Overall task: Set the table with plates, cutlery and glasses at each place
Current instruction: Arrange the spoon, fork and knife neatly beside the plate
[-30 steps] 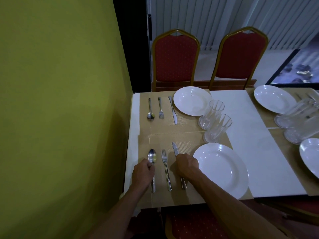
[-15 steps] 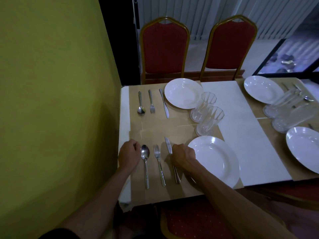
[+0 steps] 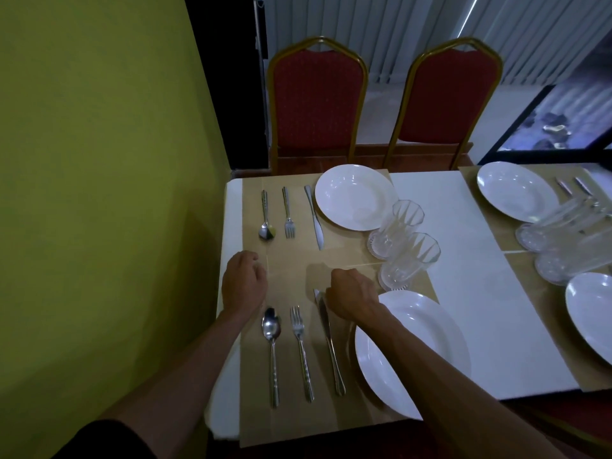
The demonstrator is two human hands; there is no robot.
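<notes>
Lying parallel on the brown placemat point(image 3: 288, 422), the shiny spoon point(image 3: 272, 342), fork point(image 3: 301, 346) and knife point(image 3: 329, 342) sat beside the white plate point(image 3: 430, 346). The left hand point(image 3: 245, 283) and right hand point(image 3: 351, 298) were curled near the mat's far edge; whether they grasped it could not be told.

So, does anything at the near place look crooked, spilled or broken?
Nothing stands out. The spoon, fork and knife lie in a neat row left of the plate; the glass stands upright, nothing spilled.

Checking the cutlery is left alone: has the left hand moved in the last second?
Yes. The left hand went forward, away from the person: it was at the handle of the near spoon; now it lies past that spoon's bowl.
</notes>
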